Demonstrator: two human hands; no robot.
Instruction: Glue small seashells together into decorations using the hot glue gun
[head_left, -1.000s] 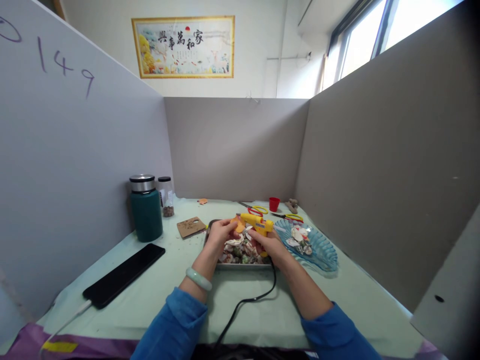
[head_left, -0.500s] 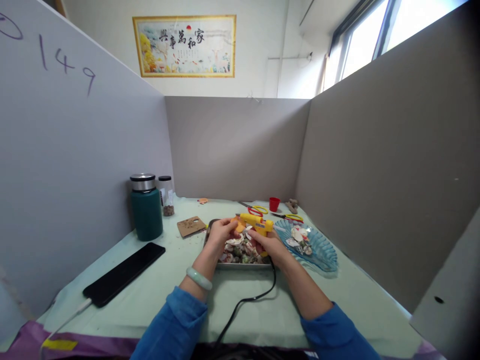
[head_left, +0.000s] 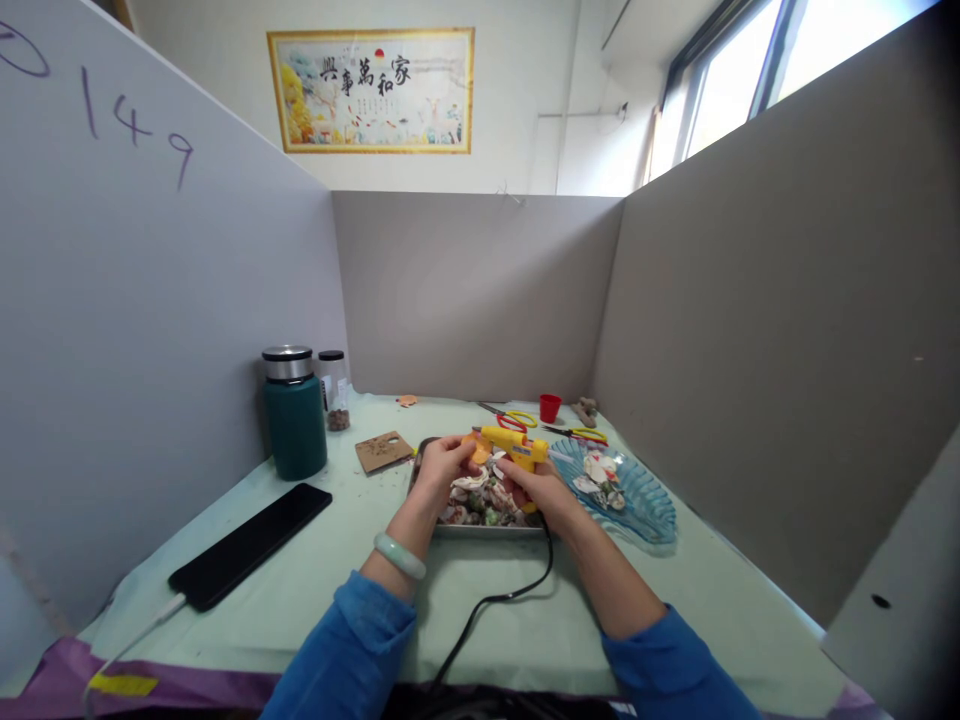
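Note:
My left hand (head_left: 448, 463) pinches a small orange piece (head_left: 478, 448) over a metal tray (head_left: 487, 532). A yellow glue gun (head_left: 517, 443) is gripped in my right hand (head_left: 531, 482), its nozzle pointing left, close above the orange piece. A whitish glue stick sticks out of its back end. White, reddish and green pieces (head_left: 491, 500) fill the tray below both hands. From the gun's handle a black cord (head_left: 501, 598) runs down to the table's near edge. My fingers partly hide the orange piece.
A blue glass dish (head_left: 646, 505) with pale pieces lies right of the tray. Scissors (head_left: 517, 418) and a red cup (head_left: 550, 407) stand behind. At left are a green bottle (head_left: 295, 428), a jar (head_left: 335, 392), a phone (head_left: 251, 545) and a brown board (head_left: 383, 452). Partitions enclose the table.
The whole view has shifted very slightly. Both hands keep the same hold, and the glue gun and orange piece are almost where they were.

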